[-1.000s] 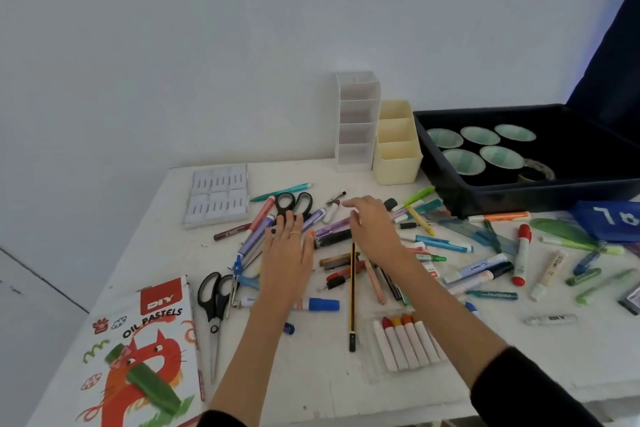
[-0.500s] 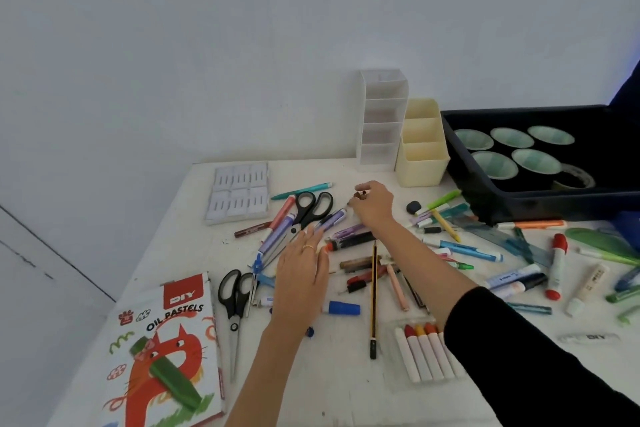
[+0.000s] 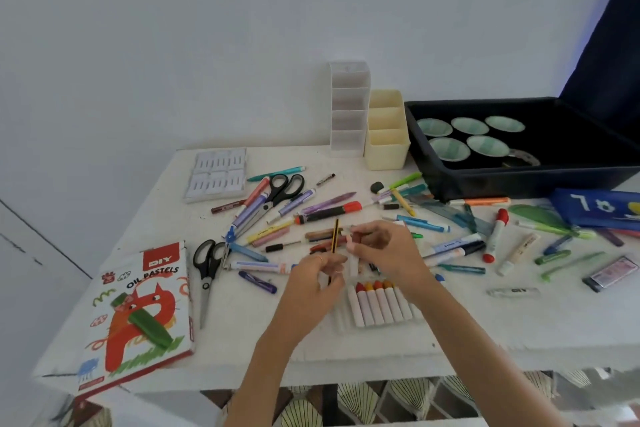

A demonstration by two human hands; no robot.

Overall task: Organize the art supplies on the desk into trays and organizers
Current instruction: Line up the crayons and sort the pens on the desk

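Hands meet above the middle of the desk [image 3: 519, 322], forearms reaching in from its near edge. Left hand [image 3: 317, 276] pinches a yellow-and-black pencil [image 3: 335, 236] that points toward the far edge. Right hand [image 3: 384, 253], fingers curled, pinches a pale stick [image 3: 354, 265] just behind the row of oil pastels [image 3: 377, 302].

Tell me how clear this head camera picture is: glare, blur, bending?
Head view: soft, even light, no glare; the left hand pinching the pencil and the right hand look smeared; the table edge bows from the wide lens; the bottom right corner is blurred.
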